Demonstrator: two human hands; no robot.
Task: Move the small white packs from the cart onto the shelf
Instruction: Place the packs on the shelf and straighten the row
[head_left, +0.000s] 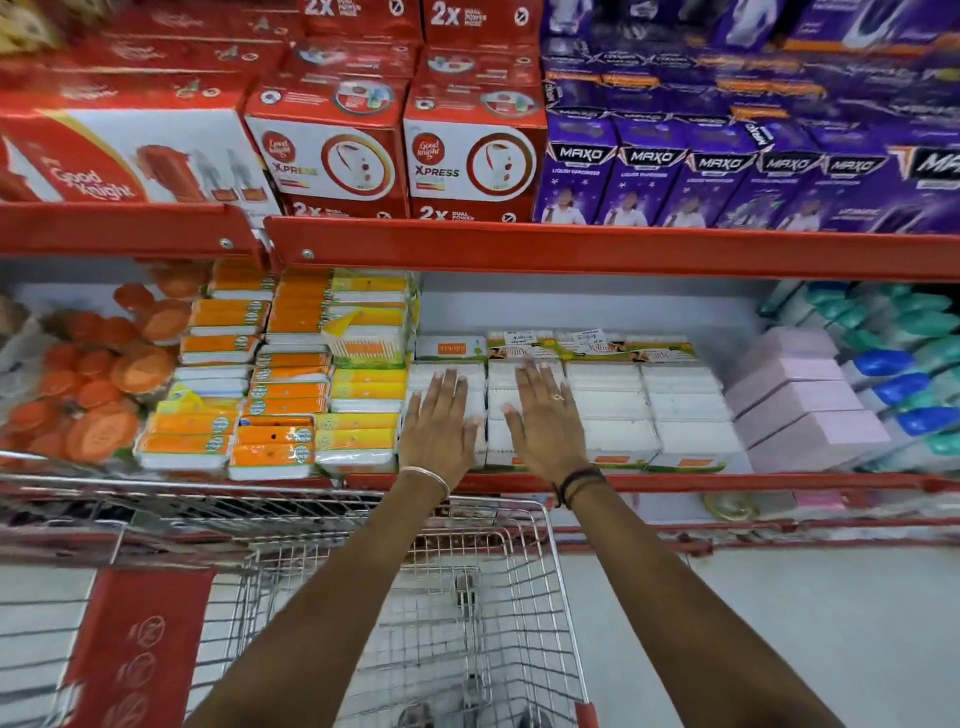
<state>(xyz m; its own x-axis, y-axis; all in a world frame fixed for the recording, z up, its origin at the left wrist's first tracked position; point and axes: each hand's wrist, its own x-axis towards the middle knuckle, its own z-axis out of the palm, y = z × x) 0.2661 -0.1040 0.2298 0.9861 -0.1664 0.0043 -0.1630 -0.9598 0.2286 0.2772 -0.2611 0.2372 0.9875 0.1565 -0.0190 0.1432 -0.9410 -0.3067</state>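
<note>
On the shelf (597, 483): I see white packs (613, 410) along its front edge.
Left hand (441, 421): flat, grip open, on packs.
Right hand (545, 415): same.

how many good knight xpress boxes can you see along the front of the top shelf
2. One Xpress box stands left of centre on the top shelf; the other Xpress box is beside it, against the purple Maxo cartons. More may sit behind.
</note>
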